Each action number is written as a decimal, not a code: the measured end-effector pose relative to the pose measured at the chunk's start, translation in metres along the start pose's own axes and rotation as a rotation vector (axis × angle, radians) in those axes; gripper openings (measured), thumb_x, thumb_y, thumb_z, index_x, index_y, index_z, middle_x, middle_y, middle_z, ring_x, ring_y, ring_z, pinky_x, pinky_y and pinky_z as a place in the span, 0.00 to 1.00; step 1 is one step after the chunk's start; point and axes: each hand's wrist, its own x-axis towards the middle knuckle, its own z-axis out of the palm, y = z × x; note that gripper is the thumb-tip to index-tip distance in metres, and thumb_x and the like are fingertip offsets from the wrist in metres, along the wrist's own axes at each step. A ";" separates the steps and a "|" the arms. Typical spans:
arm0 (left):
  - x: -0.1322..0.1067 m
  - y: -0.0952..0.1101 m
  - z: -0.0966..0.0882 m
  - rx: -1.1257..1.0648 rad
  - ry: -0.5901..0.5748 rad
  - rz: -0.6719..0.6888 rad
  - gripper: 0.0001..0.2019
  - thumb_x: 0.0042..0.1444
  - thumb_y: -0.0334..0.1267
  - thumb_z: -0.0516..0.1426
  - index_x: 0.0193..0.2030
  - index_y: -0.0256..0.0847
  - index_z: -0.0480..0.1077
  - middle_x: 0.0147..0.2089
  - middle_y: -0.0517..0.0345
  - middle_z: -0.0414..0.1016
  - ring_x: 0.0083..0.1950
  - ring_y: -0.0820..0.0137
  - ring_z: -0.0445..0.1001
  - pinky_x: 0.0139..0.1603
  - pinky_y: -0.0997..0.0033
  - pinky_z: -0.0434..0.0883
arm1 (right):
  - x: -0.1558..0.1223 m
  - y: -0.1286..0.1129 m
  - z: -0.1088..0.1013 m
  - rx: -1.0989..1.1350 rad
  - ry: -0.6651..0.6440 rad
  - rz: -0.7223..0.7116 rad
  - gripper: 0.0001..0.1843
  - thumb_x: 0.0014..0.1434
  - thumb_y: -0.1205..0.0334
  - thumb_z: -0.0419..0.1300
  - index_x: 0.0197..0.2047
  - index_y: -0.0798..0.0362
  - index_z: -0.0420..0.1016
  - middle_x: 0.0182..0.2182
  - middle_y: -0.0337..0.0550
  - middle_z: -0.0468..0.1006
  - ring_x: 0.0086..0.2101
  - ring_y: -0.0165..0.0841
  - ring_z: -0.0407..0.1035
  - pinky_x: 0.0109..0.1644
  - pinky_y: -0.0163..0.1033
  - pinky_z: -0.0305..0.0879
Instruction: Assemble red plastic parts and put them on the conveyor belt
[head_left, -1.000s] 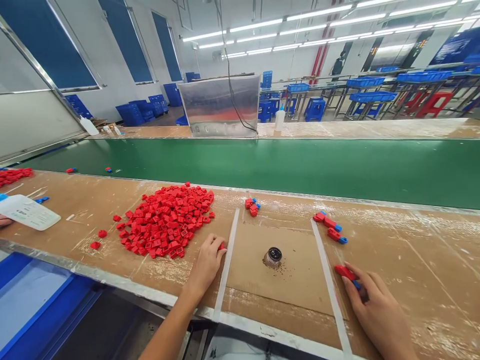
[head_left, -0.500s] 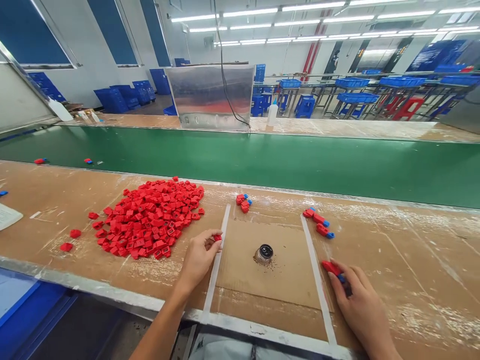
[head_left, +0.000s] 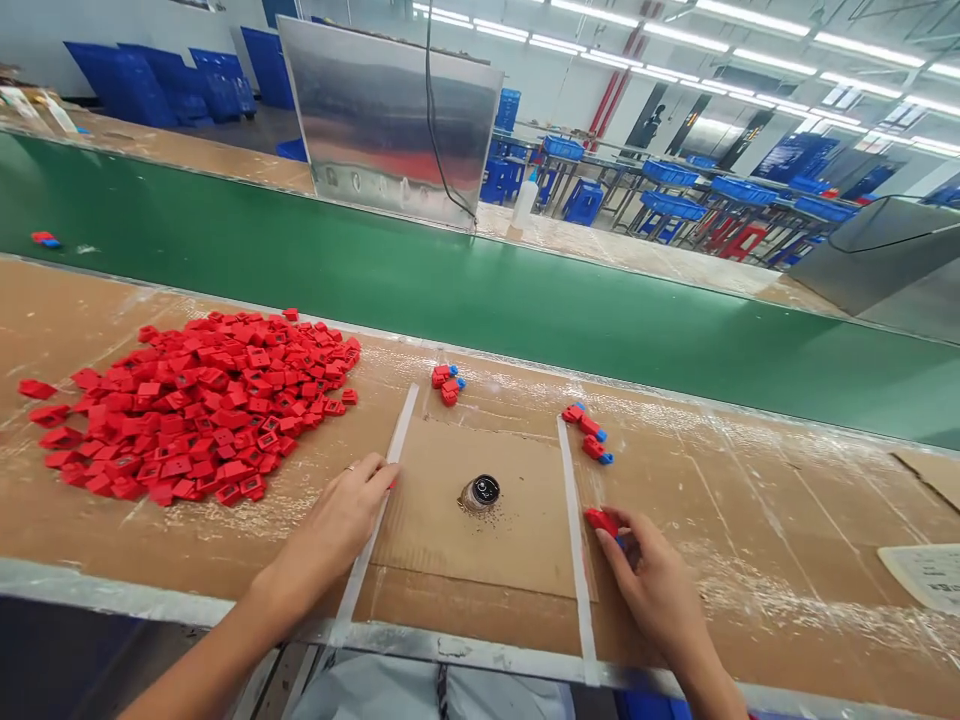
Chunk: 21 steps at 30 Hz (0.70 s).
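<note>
My left hand point(head_left: 341, 515) reaches over the left tape point(head_left: 409, 410), its fingers pinching a red block point(head_left: 393, 484); only a sliver of it shows at the tips, by the edge of the cardboard point(head_left: 525, 545). My right hand point(head_left: 656, 580) is just outside the right tape point(head_left: 574, 530), thumb and fingers pressed together on a red-and-blue piece point(head_left: 601, 521). Its red end points toward the tape, while the blue part is mostly hidden in my grip. I cannot tell whether that piece touches the bench point(head_left: 757, 500).

Between my hands, on the cardboard, stands a black-topped jar point(head_left: 485, 490), with dark crumbs point(head_left: 491, 516) scattered close around it. Left of my left hand spreads a big pile point(head_left: 210, 410) of loose red blocks. Beyond the cardboard's far left corner lies a small cluster point(head_left: 448, 388) of red-and-blue pieces; three more pieces point(head_left: 592, 448) lie by the far end of the right tape. Past them, the green belt point(head_left: 525, 290) runs along the far side of the bench.
</note>
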 end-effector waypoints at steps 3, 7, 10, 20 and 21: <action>-0.004 0.005 -0.006 -0.130 0.043 -0.045 0.13 0.62 0.32 0.51 0.46 0.44 0.75 0.43 0.52 0.75 0.42 0.62 0.74 0.43 0.65 0.71 | 0.005 -0.013 -0.004 0.190 -0.050 0.093 0.24 0.65 0.43 0.55 0.51 0.54 0.71 0.32 0.46 0.79 0.31 0.38 0.73 0.33 0.42 0.70; -0.008 0.028 0.000 -0.682 0.082 -0.214 0.09 0.59 0.39 0.58 0.46 0.43 0.74 0.40 0.56 0.76 0.40 0.65 0.75 0.41 0.69 0.72 | 0.016 -0.050 -0.008 0.360 -0.110 0.077 0.24 0.63 0.44 0.60 0.52 0.54 0.72 0.35 0.47 0.81 0.36 0.39 0.76 0.37 0.42 0.72; -0.011 0.049 0.021 -1.085 0.085 -0.344 0.12 0.58 0.42 0.60 0.47 0.40 0.73 0.36 0.58 0.75 0.34 0.70 0.71 0.34 0.75 0.69 | 0.025 -0.082 -0.007 0.362 -0.143 -0.079 0.17 0.65 0.50 0.60 0.52 0.51 0.73 0.40 0.46 0.81 0.38 0.37 0.76 0.43 0.42 0.72; -0.025 0.078 0.055 -1.219 0.023 -0.375 0.13 0.56 0.40 0.62 0.47 0.38 0.74 0.33 0.61 0.70 0.34 0.72 0.67 0.36 0.75 0.65 | 0.030 -0.120 0.018 0.068 -0.136 -0.502 0.13 0.70 0.59 0.54 0.54 0.52 0.74 0.41 0.48 0.76 0.38 0.36 0.73 0.40 0.40 0.71; -0.026 0.078 0.054 -1.201 0.017 -0.374 0.13 0.56 0.40 0.62 0.47 0.39 0.74 0.33 0.60 0.70 0.35 0.71 0.68 0.37 0.75 0.66 | 0.029 -0.121 0.019 0.055 -0.135 -0.515 0.13 0.70 0.60 0.54 0.54 0.52 0.73 0.40 0.48 0.76 0.37 0.36 0.73 0.39 0.40 0.70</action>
